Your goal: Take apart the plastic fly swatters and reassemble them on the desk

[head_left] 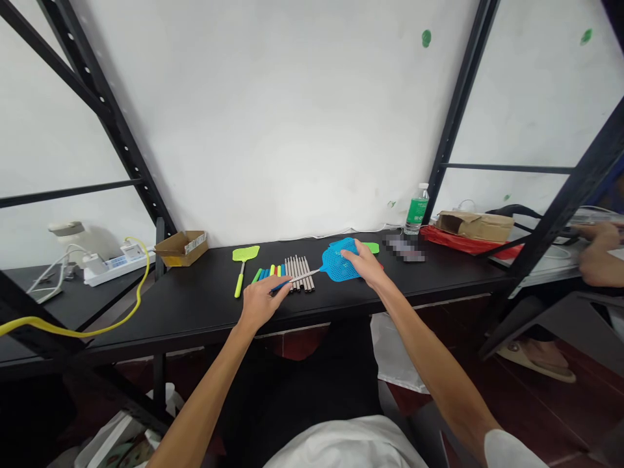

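Note:
A blue fly swatter is held level above the black table between both my hands. My left hand is closed around its blue handle, while my right hand grips the perforated head at its right edge. Beneath the metal shaft lie a row of grey rods and, left of them, several coloured handles in green, blue, yellow and red. Farther left rests a whole yellow-green fly swatter. Partly hidden behind my right hand is a green swatter head, with a bit of red beside it.
An open cardboard box and a white power strip with a yellow cable are at left. A water bottle stands at the back right, near a red bag under cardboard. Another person's arm shows far right. Black shelf posts flank the table.

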Demonstrator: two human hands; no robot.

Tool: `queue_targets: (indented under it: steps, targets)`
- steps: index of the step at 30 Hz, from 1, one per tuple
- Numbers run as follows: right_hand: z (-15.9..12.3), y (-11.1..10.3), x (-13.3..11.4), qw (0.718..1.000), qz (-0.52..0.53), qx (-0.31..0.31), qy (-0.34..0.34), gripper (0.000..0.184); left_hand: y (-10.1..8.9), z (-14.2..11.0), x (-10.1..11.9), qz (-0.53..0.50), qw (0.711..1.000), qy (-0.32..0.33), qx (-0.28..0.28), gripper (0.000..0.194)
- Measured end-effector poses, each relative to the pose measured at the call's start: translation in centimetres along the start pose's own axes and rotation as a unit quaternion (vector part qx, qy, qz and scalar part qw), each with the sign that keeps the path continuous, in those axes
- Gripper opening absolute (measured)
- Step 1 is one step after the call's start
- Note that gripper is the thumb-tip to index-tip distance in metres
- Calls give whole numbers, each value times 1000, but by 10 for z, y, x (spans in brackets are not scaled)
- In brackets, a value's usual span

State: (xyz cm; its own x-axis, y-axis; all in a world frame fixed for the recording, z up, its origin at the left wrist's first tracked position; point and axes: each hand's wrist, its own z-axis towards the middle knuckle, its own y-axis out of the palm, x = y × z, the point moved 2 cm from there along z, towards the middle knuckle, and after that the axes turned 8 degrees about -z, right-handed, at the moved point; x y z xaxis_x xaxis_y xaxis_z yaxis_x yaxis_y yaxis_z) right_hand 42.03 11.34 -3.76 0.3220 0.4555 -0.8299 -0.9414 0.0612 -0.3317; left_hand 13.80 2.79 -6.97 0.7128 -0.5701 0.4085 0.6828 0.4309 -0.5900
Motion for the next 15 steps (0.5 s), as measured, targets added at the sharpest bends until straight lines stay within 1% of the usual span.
queue_targets:
  steps: [3,6,9,11,13,15]
  targets:
    - [1,1,3,1000,3,1,7,21,1,0,0,19,1000,-11,-4,31]
    - [2,3,5,999,38,-10,24,23,0,1,-1,31,999,-29,-21,32]
    - [-1,5,4,993,79,-45,79,33,-5,5,-3,24,999,-29,-39,34]
    - [-4,7,1,985,93,-76,120,43,-15,9,-8,27,999,-42,-20,37]
    - [-7,9,-2,981,95,-99,140,46,-28,12,-18,57,994,-95,23,41]
    - [-9,13,-3,980,88,-113,138,40,-43,12,-31,116,974,-184,56,44]
